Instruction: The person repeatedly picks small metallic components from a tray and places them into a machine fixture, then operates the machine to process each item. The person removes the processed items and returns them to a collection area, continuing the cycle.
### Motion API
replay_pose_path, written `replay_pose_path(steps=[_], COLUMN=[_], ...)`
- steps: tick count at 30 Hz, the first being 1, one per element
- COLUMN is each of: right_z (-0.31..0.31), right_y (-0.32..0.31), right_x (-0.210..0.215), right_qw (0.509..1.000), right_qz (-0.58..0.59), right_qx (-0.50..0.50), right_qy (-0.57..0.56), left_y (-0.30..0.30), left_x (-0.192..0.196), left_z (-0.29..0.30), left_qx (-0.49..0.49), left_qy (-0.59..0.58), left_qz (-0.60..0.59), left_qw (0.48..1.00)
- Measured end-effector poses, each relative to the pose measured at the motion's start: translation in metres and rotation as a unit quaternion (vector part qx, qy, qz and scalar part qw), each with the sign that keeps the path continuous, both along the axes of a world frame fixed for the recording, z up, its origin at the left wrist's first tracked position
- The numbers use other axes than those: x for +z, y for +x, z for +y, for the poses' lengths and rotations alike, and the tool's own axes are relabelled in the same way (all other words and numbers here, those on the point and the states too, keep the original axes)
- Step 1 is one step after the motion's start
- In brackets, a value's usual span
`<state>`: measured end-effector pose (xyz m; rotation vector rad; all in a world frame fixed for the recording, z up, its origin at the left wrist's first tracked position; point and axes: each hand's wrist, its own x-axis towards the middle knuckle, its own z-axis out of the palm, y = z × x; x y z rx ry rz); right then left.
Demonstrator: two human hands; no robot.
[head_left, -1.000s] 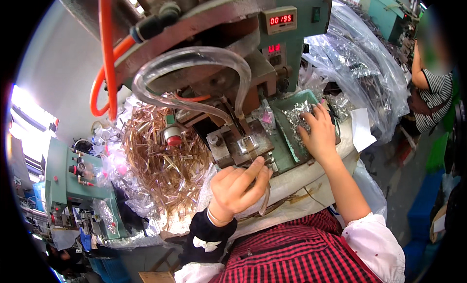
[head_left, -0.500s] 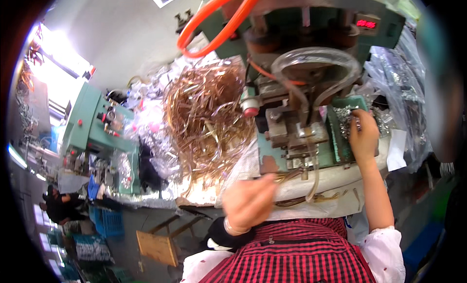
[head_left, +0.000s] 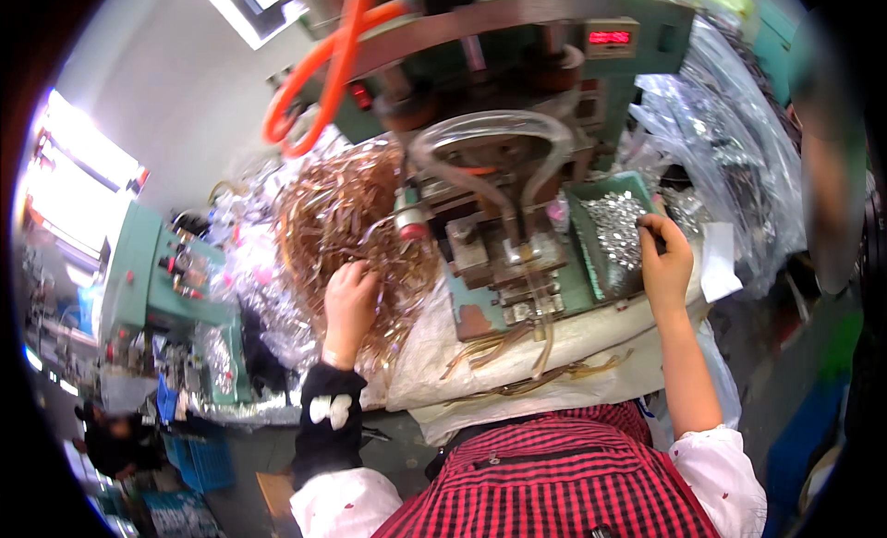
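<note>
My left hand (head_left: pixel 351 302) is over the near part of a tangled heap of thin, shiny brownish strips (head_left: pixel 337 201). Its fingers are curled closed, and whatever they hold is hidden against the heap. My right hand (head_left: pixel 667 265) is at the right rim of a green tray (head_left: pixel 589 261) full of small silvery metal pieces (head_left: pixel 617 226). Thumb and fingers are pinched together there; what is between them is too small to make out. Between my hands stands a green press machine (head_left: pixel 476 321), with a metal fixture (head_left: pixel 471 251) and clear bent tubing (head_left: pixel 490 122).
Several loose strips (head_left: pixel 490 348) lie on pale sacking (head_left: pixel 425 376) along the front edge. An orange hose (head_left: pixel 346 67) loops at the upper left. Clear plastic bags (head_left: pixel 730 122) crowd the right. Another green machine (head_left: pixel 152 270) stands at far left; a person (head_left: pixel 115 441) is beyond.
My left hand has moved left and away from me, from before the press onto the strip heap. My right hand stays at the tray. The whole view has shifted, moving the press leftward.
</note>
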<state>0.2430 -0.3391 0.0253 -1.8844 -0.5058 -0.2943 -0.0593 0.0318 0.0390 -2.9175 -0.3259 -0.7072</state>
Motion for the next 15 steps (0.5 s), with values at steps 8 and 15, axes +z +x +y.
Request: replay_pose_path(steps=[8,15], right_z=[0.026,0.099], right_y=[-0.057,-0.083], right_x=[0.074,0.066], right_qw=[0.98,0.949], right_qz=[-0.041,0.088], right_qx=[0.189,0.195], right_qy=[0.042,0.232], left_y=[0.021,0.051], left_x=[0.004,0.032], left_z=[-0.074,-0.122], left_qx=[0.072,0.031], left_qy=[-0.475,-0.485], left_qz=[-0.378,-0.44], left_qw=[0.792,0.755])
